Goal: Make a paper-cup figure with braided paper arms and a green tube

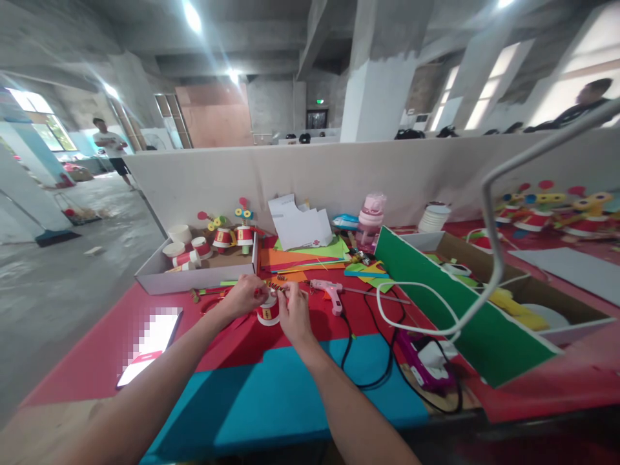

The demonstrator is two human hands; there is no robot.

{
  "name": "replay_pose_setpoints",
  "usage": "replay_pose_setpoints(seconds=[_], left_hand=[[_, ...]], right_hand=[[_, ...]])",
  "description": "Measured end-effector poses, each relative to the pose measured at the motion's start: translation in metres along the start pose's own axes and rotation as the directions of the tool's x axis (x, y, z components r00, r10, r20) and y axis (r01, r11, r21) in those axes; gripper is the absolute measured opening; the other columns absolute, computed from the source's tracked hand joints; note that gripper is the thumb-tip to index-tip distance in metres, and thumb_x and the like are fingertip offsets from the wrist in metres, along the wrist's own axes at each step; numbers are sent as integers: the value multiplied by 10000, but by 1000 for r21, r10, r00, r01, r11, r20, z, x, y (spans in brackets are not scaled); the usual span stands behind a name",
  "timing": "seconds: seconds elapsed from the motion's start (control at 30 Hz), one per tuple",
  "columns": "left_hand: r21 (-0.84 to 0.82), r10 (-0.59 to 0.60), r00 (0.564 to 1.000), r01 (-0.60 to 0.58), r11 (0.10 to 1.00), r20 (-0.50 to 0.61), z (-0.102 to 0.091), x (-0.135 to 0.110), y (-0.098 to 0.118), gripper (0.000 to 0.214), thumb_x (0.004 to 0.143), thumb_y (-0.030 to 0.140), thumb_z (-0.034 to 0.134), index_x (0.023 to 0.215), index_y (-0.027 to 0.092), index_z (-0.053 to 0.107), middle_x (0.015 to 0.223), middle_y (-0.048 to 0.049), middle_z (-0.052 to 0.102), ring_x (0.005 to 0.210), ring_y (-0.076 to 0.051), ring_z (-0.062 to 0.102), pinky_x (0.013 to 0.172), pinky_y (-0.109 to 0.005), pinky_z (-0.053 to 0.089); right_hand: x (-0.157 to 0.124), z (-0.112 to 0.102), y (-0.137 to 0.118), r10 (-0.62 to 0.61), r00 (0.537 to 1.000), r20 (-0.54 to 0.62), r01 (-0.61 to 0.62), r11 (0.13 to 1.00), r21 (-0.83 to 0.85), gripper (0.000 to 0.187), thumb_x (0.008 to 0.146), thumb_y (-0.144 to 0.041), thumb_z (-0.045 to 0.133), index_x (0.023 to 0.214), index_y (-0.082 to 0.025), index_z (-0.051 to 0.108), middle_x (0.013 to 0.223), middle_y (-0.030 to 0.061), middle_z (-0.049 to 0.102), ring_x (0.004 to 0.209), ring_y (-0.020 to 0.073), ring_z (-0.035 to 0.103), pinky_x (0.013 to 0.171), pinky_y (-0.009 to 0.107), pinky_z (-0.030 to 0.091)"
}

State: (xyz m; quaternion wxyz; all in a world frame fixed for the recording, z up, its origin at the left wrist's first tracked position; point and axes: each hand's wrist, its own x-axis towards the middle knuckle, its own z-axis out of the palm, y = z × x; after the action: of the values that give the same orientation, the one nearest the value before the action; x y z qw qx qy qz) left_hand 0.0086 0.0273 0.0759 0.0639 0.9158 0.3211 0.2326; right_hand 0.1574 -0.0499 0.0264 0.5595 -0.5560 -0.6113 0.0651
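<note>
My left hand (246, 297) is closed, fingertips pinched together just above the left rim of a small paper cup (268, 312) with a red band and gold label. A bit of red shows at those fingertips, too small to name. My right hand (294, 311) is also closed in a pinch at the cup's right rim; what it grips is hidden. Between and just behind the fingertips is a dark coiled, spring-like piece (277, 284); I cannot tell whether either hand touches it. A pink glue gun (327, 292) lies right of my right hand.
Left stands a white box (194, 280) with paper cups and finished cup figures; a phone (151, 349) lies before it. Coloured paper (300, 258) is behind my hands. Right are a green-sided box (450, 316), purple power strip (426, 368), black cable and white lamp arm (489, 226).
</note>
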Motion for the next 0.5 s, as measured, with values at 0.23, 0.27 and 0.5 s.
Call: replay_pose_setpoints(seconds=[0.23,0.27,0.5], left_hand=[[-45,-33,999,32,998,-8,-1,-1,0,105,762,181,600,738,157,699,720,-47,680,669,-142,595,666,-245,428],[-52,-41,999,40,998,-7,-2,-1,0,106,761,183,600,746,157,701,731,-49,684,675,-144,599,668,-244,432],[-129,-140,990,138,982,-5,-1,-4,-2,103,739,197,591,737,163,688,777,-43,706,707,-147,620,674,-228,448]], right_hand=[[-1,0,-1,-6,1000,1,6,1000,-13,93,950,-252,401,989,-204,471,893,71,683,849,238,611,823,372,393],[-1,0,-1,-7,1000,2,7,1000,-17,94,951,-253,401,988,-204,472,889,70,681,847,237,612,821,369,393],[-1,-1,-1,-4,1000,15,4,1000,-29,102,957,-262,400,998,-198,468,885,60,676,848,231,609,831,365,392]])
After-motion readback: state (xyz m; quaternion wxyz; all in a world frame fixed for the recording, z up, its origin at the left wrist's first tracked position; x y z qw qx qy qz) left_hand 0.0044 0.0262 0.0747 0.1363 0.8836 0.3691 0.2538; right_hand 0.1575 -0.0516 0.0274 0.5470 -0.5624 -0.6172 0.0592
